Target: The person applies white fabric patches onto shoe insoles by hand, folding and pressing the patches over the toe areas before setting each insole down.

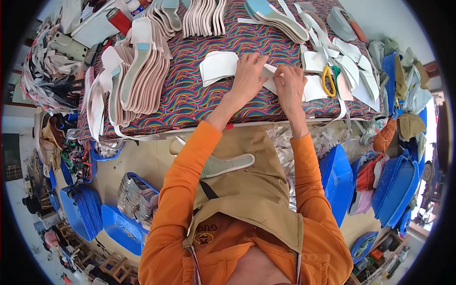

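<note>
Surface (186, 61) first, since it's the biggest thing going: it's covered in a wavy multicolour cloth and loaded with shoe-part stuff. A big blue bin (336, 183) sits below it on the right. On the left side of the cloth there's a long stack of insoles (137, 83), all leaning together, plus another bunch of insoles (204, 18) near the far edge.

Both hands are in the middle. The left hand (247, 78) is bent over a white piece (269, 80), fingers partly curled, but I can't tell if it's actually gripping. The right hand (291, 88) looks narrow, thumb and fingertips pinching the other side. So the piece is between them, just above the cloth or on it, can't say which.

I'd call this the handling/lining-up stage. Shifting that piece from here calls for a light pinch and level edges. Beside the left hand is a small white stack (218, 67); smallest, the yellow-handled scissors (327, 81) lie right of the right hand.
</note>
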Tool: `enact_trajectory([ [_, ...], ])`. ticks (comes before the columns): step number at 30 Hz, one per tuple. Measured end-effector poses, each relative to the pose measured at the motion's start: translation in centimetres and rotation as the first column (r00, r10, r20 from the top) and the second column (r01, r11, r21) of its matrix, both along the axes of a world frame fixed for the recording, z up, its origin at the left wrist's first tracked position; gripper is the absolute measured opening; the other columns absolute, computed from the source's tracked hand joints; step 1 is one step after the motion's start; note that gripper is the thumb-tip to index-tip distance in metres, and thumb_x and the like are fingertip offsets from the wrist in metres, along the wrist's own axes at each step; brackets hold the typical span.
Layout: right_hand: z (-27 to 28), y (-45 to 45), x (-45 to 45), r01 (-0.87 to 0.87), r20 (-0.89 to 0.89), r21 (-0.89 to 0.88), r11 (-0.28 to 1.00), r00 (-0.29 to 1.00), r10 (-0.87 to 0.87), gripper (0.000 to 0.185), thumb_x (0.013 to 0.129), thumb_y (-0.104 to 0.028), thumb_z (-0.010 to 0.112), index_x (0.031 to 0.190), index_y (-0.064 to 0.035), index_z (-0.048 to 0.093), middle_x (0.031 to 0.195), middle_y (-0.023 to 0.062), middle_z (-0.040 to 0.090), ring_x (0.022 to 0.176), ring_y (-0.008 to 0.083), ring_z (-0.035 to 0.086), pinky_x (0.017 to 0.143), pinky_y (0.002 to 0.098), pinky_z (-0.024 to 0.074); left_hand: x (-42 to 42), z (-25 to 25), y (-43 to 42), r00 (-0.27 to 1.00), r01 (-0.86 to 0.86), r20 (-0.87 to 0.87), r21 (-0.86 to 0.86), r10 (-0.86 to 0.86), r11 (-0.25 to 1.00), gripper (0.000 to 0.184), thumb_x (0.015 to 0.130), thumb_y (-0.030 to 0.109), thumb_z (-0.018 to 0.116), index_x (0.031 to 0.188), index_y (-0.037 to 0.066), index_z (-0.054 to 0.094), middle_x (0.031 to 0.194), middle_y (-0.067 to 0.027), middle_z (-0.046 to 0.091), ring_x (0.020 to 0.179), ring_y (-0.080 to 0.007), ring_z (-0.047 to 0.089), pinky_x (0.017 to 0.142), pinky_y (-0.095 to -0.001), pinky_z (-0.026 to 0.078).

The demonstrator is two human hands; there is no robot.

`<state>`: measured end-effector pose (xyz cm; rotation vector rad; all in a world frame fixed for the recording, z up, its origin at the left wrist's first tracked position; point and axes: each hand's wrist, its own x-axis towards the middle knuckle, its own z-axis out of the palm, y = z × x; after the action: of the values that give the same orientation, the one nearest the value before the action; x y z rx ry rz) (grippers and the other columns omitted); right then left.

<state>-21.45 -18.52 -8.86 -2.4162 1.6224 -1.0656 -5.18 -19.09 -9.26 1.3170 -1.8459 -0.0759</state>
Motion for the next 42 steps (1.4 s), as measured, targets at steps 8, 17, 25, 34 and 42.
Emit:
enact_trajectory([
  [8, -0.9, 1.1, -0.6, -0.158, 0.322, 0.142, 0.977, 0.941, 0.106, 0.033, 0.080, -0.009, 0.075, 0.110, -0.0089, 0.062, 0.101, 0.0091, 0.065, 0.101, 0.0327, 0.060, 0.093, 0.0469, 0.0398, 1.6, 0.0, 0.4, 0.961, 0.235, -0.129, -0.078, -0.243, 0.969, 0.033, 0.077, 0.004, 0.078, 0.108, 0.001, 0.069, 0.111, -0.0127, 0.069, 0.103, -0.0318, 0.065, 0.088, -0.0419, 0.053],
  [17, -3.0, 13.2, 2.6, -0.617, -0.039, 0.234, 0.751, 0.766, 0.642, 0.045, 0.075, -0.017, 0.080, 0.114, -0.0034, 0.061, 0.107, 0.0136, 0.064, 0.103, 0.0346, 0.059, 0.088, 0.0462, 0.0459, 10.3, 6.2, 14.4, 0.212, 0.364, -0.971, 0.181, 0.108, 0.914, 0.030, 0.094, 0.003, 0.064, 0.122, -0.006, 0.060, 0.114, -0.0153, 0.069, 0.093, -0.0237, 0.071, 0.083, -0.0369, 0.060],
  [25, -8.2, 18.9, 5.8, -0.710, 0.137, 0.505, 0.490, 0.627, 0.767, 0.052, 0.071, -0.019, 0.079, 0.115, -0.0015, 0.059, 0.107, 0.0165, 0.060, 0.105, 0.0353, 0.057, 0.094, 0.0452, 0.0476, 14.2, 4.6, 21.1, -0.123, 0.383, -0.957, 0.200, 0.264, 0.902, 0.042, 0.100, 0.007, 0.056, 0.139, -0.010, 0.047, 0.134, -0.0210, 0.060, 0.121, -0.0322, 0.062, 0.103, -0.0504, 0.054],
  [34, -8.9, 19.1, 5.7, -0.728, 0.147, 0.500, 0.469, 0.605, 0.782, 0.056, 0.066, -0.016, 0.080, 0.113, -0.0001, 0.053, 0.097, 0.0198, 0.062, 0.093, 0.0398, 0.062, 0.082, 0.0476, 0.0520, 15.5, 3.5, 22.1, -0.245, 0.324, -0.946, 0.124, 0.210, 0.938, 0.048, 0.105, 0.018, 0.053, 0.144, -0.007, 0.042, 0.142, -0.0184, 0.055, 0.134, -0.0306, 0.052, 0.115, -0.0526, 0.041],
  [42, 0.3, 18.5, 5.8, -0.598, 0.552, 0.358, 0.717, 0.755, 0.354, 0.055, 0.070, -0.014, 0.082, 0.112, 0.0001, 0.050, 0.088, 0.0201, 0.066, 0.077, 0.0389, 0.068, 0.066, 0.0424, 0.0551, 11.1, 3.9, 21.0, -0.158, 0.373, -0.941, 0.223, 0.299, 0.901, 0.050, 0.107, 0.032, 0.049, 0.144, -0.001, 0.046, 0.142, -0.0112, 0.057, 0.131, -0.0252, 0.054, 0.112, -0.0414, 0.042],
])
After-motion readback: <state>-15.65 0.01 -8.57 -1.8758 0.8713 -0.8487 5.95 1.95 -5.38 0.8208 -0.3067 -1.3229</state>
